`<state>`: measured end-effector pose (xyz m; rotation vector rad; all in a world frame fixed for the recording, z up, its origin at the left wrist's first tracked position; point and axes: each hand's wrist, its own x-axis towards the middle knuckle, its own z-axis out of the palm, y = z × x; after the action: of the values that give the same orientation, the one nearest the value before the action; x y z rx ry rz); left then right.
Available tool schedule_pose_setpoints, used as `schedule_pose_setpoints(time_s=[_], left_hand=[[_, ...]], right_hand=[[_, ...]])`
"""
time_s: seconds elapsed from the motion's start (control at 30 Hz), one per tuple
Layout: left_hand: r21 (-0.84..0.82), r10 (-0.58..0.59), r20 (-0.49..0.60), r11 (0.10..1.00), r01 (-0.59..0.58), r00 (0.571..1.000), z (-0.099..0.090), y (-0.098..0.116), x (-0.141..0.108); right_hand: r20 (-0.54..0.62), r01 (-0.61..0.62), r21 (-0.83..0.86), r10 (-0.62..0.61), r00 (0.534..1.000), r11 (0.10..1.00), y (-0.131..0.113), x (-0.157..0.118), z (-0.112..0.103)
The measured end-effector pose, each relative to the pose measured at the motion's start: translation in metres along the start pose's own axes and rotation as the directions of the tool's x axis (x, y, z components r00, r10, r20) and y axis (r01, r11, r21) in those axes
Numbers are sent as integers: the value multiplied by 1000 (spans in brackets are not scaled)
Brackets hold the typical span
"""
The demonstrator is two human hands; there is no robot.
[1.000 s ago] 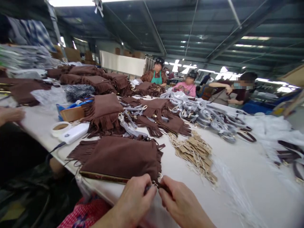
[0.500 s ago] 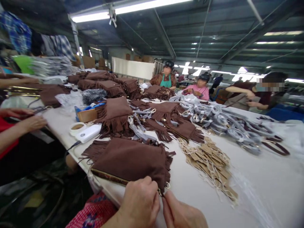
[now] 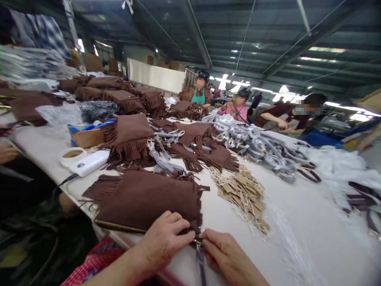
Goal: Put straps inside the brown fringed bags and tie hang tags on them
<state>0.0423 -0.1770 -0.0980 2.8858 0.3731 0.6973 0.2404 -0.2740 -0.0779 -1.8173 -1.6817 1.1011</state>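
White is the table point(image 3: 44, 147) before us, and on it, along the near edge, lies our brown fringed bag point(image 3: 149, 202), flat. Our left hand point(image 3: 166, 238) rests half-bent over its near right corner; we cannot tell whether those fingertips hold anything. Our right hand point(image 3: 222, 246) is closed to a narrow pinch, seemingly on the metal end of a dark strap point(image 3: 201, 266), the small clasp point(image 3: 198, 243). We judge that the clasp could slip away, being small and smooth, or that the bag could slide off the edge, if we pull the strap toward us. Relative to the pinch, the bag lies just beside it, leftward and beyond.
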Motion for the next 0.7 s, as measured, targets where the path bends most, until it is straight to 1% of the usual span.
schedule_pose_setpoints(time_s=[0.07, 0.1, 0.17, 0.23, 0.3, 0.33, 0.4, 0.43, 0.5, 0.53, 0.57, 0.63, 0.7], left_hand=[[36, 16, 67, 999, -19, 998, 2, -3, 4], [64, 23, 97, 998, -29, 995, 2, -1, 6], [148, 30, 149, 988, -52, 988, -2, 5, 9], [204, 60, 192, 974, -99, 980, -5, 13, 10], [196, 106, 205, 970, -147, 973, -7, 20, 11], [182, 122, 201, 970, -159, 972, -8, 22, 11], [180, 124, 187, 971, -158, 975, -8, 23, 11], [194, 113, 193, 969, -151, 975, -9, 23, 12], [214, 100, 238, 965, -152, 966, -12, 24, 14], [199, 85, 265, 970, -141, 961, -14, 24, 16], [165, 56, 285, 981, -107, 957, -17, 25, 18], [76, -59, 300, 996, 38, 952, -20, 29, 21], [30, -215, 295, 976, 216, 931, -20, 36, 25]], right_hand=[[79, -84, 171, 71, 994, 982, 2, 6, -2], [107, -118, 220, 96, 990, 968, 3, 8, -3], [119, -141, 206, 118, 986, 968, 4, 11, -5], [95, -107, 117, 96, 991, 987, 2, 11, -8], [76, -54, 47, 51, 996, 997, 0, 9, -11], [81, -41, 45, 38, 996, 998, 0, 8, -12], [125, -60, 106, 47, 991, 992, 0, 8, -14], [158, -92, 151, 68, 985, 984, 0, 9, -15], [224, -176, 237, 122, 967, 955, 3, 13, -17], [249, -211, 274, 143, 958, 938, 5, 15, -18], [264, -232, 303, 152, 952, 924, 6, 16, -19], [264, -228, 342, 140, 954, 912, 10, 17, -19], [252, -199, 339, 115, 961, 919, 11, 16, -18]])
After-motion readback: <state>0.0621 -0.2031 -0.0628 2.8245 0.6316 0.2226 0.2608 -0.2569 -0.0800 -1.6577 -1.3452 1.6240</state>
